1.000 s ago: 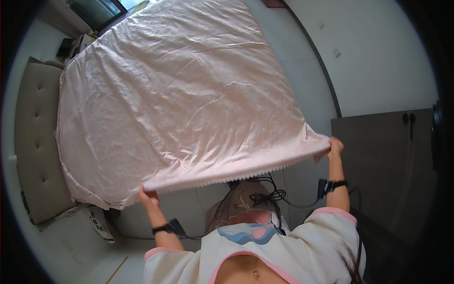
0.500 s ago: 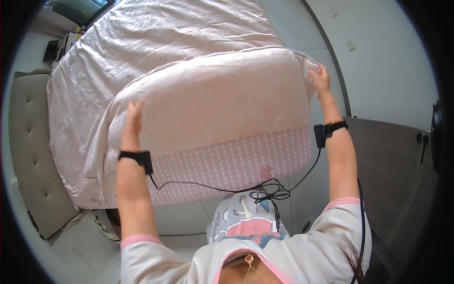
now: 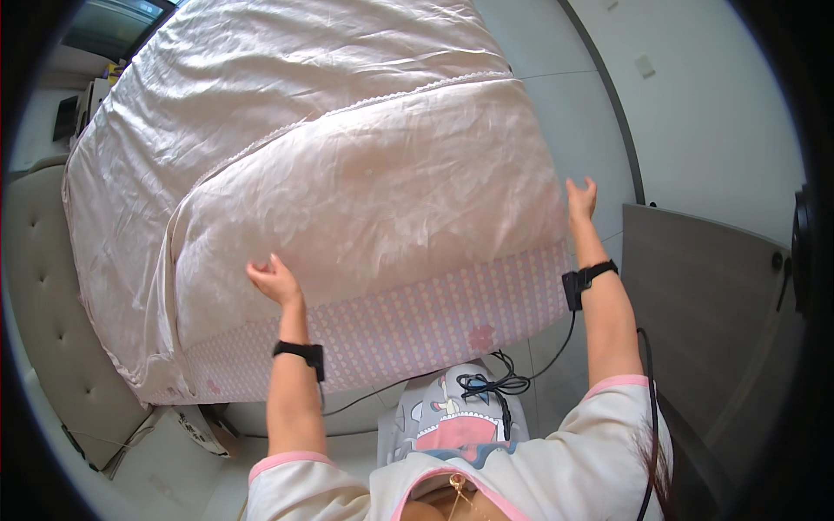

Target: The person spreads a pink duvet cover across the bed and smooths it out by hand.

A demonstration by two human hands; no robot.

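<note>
A pale pink satin quilt (image 3: 408, 174) covers most of the bed, its near part folded back and edged by a lace-trimmed seam (image 3: 382, 100). Below the fold shows a pink and lilac patterned sheet (image 3: 417, 300). My left hand (image 3: 276, 280) hovers over or just touches the near left part of the quilt, thumb apart from loosely bent fingers, holding nothing. Beside the bed's right edge my right hand (image 3: 582, 198) is in the air, thumb and fingers apart, with nothing in it. Whether its fingertips brush the quilt's side I cannot tell.
Black straps with small boxes (image 3: 300, 354) sit on both forearms, joined by a black cable (image 3: 499, 382) that hangs in front of me. A tufted headboard (image 3: 52, 286) stands at left. On the right are a grey panel (image 3: 704, 286) and a white wall (image 3: 695, 113).
My right hand has let go of the quilt's right corner and come nearer. The corner now lies down along the bed's side. My left hand has moved nearer and slightly right.
</note>
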